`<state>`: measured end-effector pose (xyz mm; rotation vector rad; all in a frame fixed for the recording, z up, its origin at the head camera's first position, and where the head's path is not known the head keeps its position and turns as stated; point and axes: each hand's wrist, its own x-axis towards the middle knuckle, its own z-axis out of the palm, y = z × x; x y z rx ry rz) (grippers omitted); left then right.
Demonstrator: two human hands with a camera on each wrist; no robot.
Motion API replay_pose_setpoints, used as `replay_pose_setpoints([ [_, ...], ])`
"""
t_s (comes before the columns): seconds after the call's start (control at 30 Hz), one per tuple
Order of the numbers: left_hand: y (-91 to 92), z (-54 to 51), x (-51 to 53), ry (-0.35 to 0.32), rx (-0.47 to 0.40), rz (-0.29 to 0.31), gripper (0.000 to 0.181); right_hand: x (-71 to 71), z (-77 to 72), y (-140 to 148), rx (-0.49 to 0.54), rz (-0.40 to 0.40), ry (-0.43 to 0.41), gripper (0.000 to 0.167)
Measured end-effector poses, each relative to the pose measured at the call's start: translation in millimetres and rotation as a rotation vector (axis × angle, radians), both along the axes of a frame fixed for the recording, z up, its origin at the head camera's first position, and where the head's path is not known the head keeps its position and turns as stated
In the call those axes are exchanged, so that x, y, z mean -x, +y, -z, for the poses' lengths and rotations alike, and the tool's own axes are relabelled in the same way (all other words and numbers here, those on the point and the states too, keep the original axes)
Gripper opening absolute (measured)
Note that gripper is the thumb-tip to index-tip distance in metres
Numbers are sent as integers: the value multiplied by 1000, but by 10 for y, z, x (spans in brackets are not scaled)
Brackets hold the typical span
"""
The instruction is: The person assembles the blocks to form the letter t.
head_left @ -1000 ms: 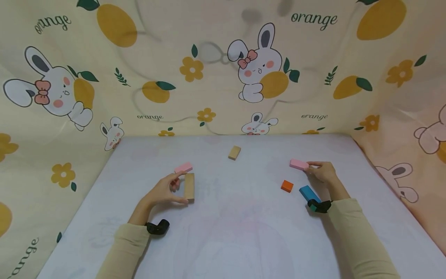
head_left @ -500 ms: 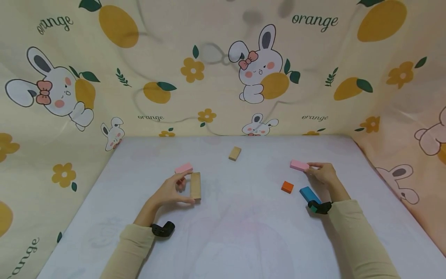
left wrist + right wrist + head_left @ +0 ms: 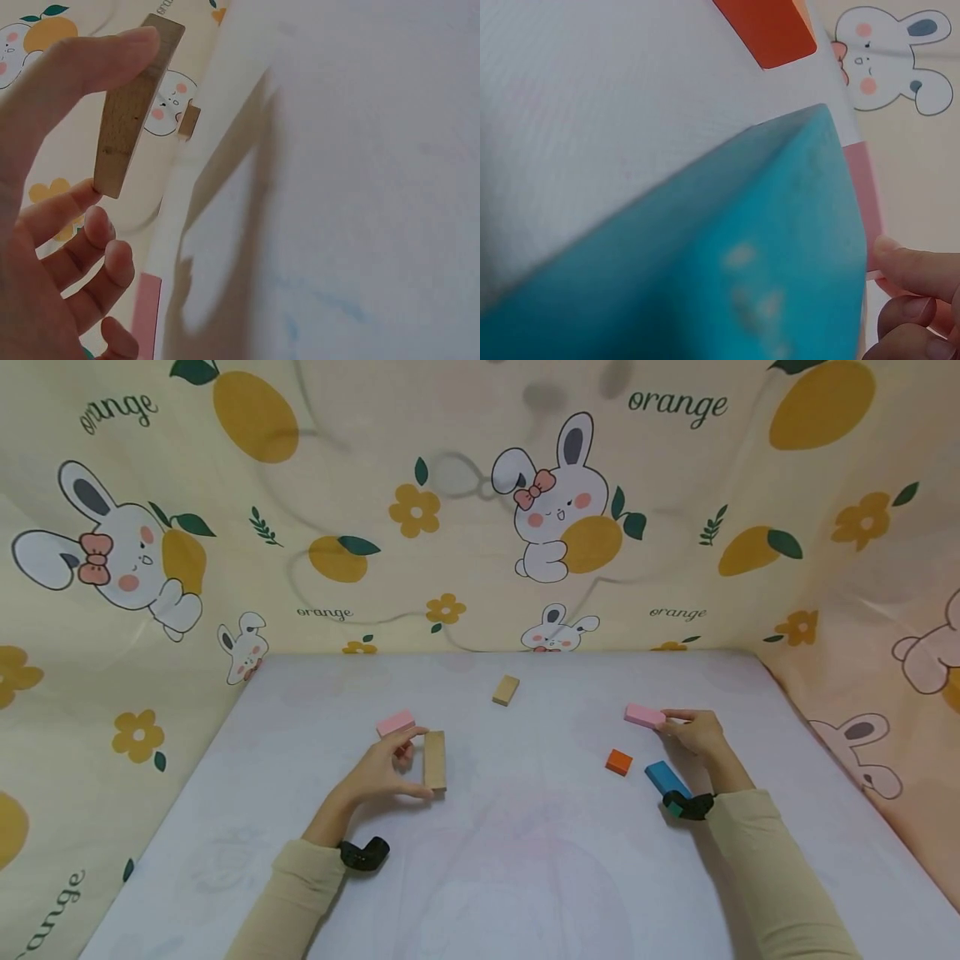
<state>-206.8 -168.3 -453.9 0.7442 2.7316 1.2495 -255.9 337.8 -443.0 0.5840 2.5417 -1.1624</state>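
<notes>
My left hand (image 3: 381, 768) pinches a plain wooden block (image 3: 435, 761) by its two ends, between thumb and index finger. The left wrist view shows this wooden block (image 3: 130, 112) off the table, its shadow falling beside it; the other fingers curl loosely below. Behind the left hand lies a pink block (image 3: 395, 722). On the right, my right hand (image 3: 696, 731) pinches the near end of another pink block (image 3: 643, 716). A blue block (image 3: 666, 778) lies by the right wrist and fills much of the right wrist view, partly hiding the held pink block (image 3: 864, 195).
An orange block (image 3: 618, 762) lies left of the blue one. Farther back, a small wooden block (image 3: 506, 690) rests on the white tabletop (image 3: 517, 860). A printed cloth (image 3: 465, 468) with rabbits and oranges rises behind the table and along its sides.
My left hand has moved steadily to the right, carrying the wooden block with it. The right hand and its pink block have stayed in place.
</notes>
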Motion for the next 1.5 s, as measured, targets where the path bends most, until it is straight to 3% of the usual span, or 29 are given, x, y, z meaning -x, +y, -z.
replay_pose_setpoints([
  [0.33,100,-8,7,13,-8,16,90,-2,2,0,12,6,-19,61],
  [0.83,234,-35,14,-36,25,14,91,7,22,4,17,20,-8,58],
  [1.2,327,-41,30,-3,23,37,89,-14,-7,-12,7,12,6,59],
  [1.5,421,-29,50,-28,20,39,90,-18,-23,-17,13,10,4,58],
])
